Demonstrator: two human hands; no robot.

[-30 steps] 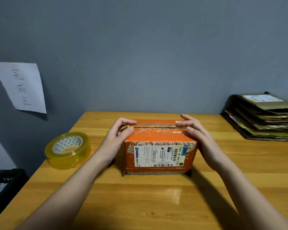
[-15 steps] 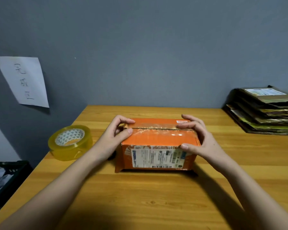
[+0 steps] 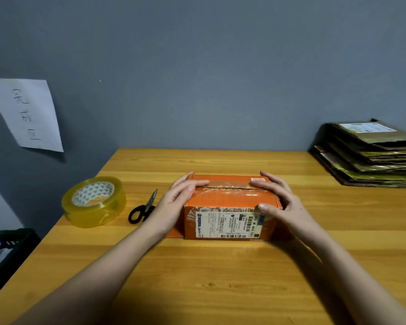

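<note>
An orange cardboard box (image 3: 223,200) with a white shipping label on its front lies on the wooden table (image 3: 220,277). Clear tape runs along its closed top seam. My left hand (image 3: 176,202) cups the box's left end, with fingers and thumb curled onto the top by the tape. My right hand (image 3: 281,200) clasps the right end, its fingers over the top and its thumb on the front face above the label.
A big roll of clear tape (image 3: 94,201) sits at the table's left, and black-handled scissors (image 3: 143,207) lie between it and my left hand. Flattened cartons (image 3: 370,156) are stacked at the back right. A dark crate (image 3: 7,252) stands below the left edge.
My right thumb has come down onto the box's front face and the fingers have slid along the top. The scissors beside my left hand have come into sight.
</note>
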